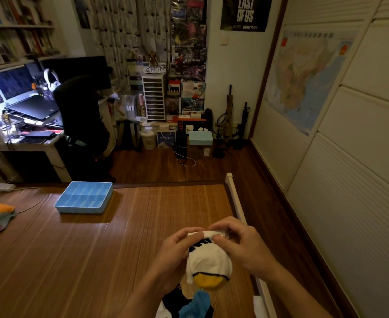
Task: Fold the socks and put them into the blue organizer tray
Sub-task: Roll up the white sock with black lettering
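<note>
Pinching cuff of white sock [208,260] with yellow toe, fingers curled: left grip [177,251] and right grip [241,246], above near right part of bed [120,249], close to white rail [235,198]. Well apart, by far edge toward the left: blue organizer tray [83,208], wide stretch of mat between. At near edge, below both: more socks [186,304].

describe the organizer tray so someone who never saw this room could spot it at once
Look at the wide bamboo mat filling the lower half of the view. Near its far edge, left of centre, sits the blue organizer tray. It is the only shallow light-blue box there, open-topped and split into compartments.
</note>
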`<state>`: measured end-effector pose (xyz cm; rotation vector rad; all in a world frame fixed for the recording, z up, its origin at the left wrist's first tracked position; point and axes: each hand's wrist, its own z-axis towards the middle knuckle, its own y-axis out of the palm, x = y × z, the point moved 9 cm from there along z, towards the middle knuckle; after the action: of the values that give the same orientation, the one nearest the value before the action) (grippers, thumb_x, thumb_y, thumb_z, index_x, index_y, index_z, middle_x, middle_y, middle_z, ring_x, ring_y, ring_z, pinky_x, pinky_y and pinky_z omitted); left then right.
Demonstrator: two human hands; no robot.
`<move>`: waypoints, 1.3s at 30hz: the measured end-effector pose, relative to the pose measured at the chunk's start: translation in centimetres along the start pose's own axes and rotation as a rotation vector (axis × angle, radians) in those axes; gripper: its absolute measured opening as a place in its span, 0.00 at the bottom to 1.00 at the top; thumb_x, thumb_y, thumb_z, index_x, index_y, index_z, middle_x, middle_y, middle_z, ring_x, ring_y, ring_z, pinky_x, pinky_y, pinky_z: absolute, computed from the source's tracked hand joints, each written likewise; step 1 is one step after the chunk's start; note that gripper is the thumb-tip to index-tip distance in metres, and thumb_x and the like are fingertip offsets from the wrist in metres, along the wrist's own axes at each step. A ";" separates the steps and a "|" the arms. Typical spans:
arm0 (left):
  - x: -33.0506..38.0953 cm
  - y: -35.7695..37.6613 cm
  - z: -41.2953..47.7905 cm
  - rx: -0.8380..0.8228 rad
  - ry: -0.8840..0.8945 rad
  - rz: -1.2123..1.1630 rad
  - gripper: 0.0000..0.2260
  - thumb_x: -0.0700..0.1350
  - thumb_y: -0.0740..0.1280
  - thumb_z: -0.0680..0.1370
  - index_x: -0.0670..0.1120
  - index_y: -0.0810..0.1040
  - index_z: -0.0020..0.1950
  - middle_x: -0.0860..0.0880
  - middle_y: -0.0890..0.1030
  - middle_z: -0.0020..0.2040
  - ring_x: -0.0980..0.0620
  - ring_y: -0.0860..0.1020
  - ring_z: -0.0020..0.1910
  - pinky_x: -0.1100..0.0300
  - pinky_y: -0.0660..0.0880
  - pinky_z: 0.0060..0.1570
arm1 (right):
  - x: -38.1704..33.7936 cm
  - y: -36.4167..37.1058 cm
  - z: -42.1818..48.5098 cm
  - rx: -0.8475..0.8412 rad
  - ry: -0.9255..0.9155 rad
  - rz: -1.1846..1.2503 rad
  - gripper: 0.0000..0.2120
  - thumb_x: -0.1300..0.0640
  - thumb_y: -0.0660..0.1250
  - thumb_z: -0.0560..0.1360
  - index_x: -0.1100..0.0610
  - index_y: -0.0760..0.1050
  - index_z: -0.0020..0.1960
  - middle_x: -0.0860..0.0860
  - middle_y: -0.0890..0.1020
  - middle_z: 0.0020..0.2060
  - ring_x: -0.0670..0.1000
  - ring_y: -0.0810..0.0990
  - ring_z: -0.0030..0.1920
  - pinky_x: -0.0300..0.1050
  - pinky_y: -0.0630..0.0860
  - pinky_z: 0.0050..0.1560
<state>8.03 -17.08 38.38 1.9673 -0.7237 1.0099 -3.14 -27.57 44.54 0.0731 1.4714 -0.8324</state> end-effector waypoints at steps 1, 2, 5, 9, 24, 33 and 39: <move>0.0 -0.1 0.0 -0.004 -0.002 -0.007 0.13 0.45 0.76 0.73 0.44 0.86 0.56 0.38 0.86 0.56 0.41 0.86 0.53 0.53 0.82 0.46 | 0.1 -0.2 0.0 0.003 0.005 0.023 0.08 0.56 0.71 0.79 0.49 0.81 0.57 0.44 0.82 0.53 0.49 0.81 0.56 0.53 0.81 0.56; -0.1 -0.1 0.0 -0.016 -0.002 -0.023 0.14 0.44 0.77 0.73 0.43 0.86 0.58 0.38 0.85 0.57 0.40 0.85 0.54 0.53 0.83 0.48 | 0.1 -0.3 0.0 0.006 0.007 0.045 0.09 0.57 0.71 0.79 0.49 0.81 0.58 0.45 0.82 0.53 0.50 0.81 0.56 0.53 0.81 0.56; -0.2 0.2 -0.1 -0.067 -0.016 -0.075 0.17 0.40 0.77 0.72 0.41 0.84 0.61 0.37 0.85 0.59 0.40 0.84 0.57 0.52 0.83 0.51 | 0.1 -0.5 -0.1 0.004 0.000 0.049 0.09 0.56 0.71 0.79 0.47 0.80 0.58 0.44 0.81 0.54 0.49 0.81 0.56 0.50 0.81 0.55; -0.9 1.0 -0.4 -0.133 -0.100 -0.083 0.13 0.41 0.74 0.74 0.40 0.86 0.58 0.36 0.84 0.60 0.43 0.85 0.54 0.54 0.83 0.49 | 0.5 -0.5 0.1 -0.039 0.024 -0.005 0.11 0.52 0.70 0.79 0.46 0.79 0.61 0.41 0.81 0.54 0.46 0.81 0.56 0.45 0.81 0.55; -0.6 1.6 -0.5 -0.251 -0.199 0.014 0.18 0.52 0.68 0.81 0.40 0.84 0.63 0.38 0.84 0.58 0.45 0.84 0.52 0.55 0.81 0.51 | -0.7 0.2 -0.2 -0.077 -0.166 -0.295 0.07 0.55 0.70 0.79 0.48 0.77 0.56 0.41 0.78 0.50 0.46 0.79 0.51 0.48 0.80 0.50; 0.6 1.0 -0.1 -0.243 0.013 0.282 0.11 0.46 0.72 0.79 0.49 0.85 0.61 0.42 0.85 0.60 0.44 0.84 0.58 0.54 0.81 0.55 | 0.1 0.1 0.1 -0.223 -0.017 -0.293 0.10 0.48 0.73 0.76 0.40 0.74 0.54 0.39 0.79 0.53 0.40 0.79 0.56 0.45 0.82 0.56; 1.9 1.3 -0.6 -0.343 0.165 0.503 0.14 0.49 0.74 0.78 0.53 0.82 0.64 0.49 0.83 0.60 0.45 0.82 0.59 0.53 0.81 0.58 | 0.1 -0.2 0.4 -0.344 0.063 -0.314 0.14 0.42 0.71 0.76 0.42 0.77 0.60 0.41 0.81 0.55 0.40 0.80 0.56 0.47 0.82 0.57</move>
<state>7.77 -17.51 40.67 1.4163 -1.2432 1.2252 -2.96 -27.93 44.61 -0.4020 1.6921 -0.8192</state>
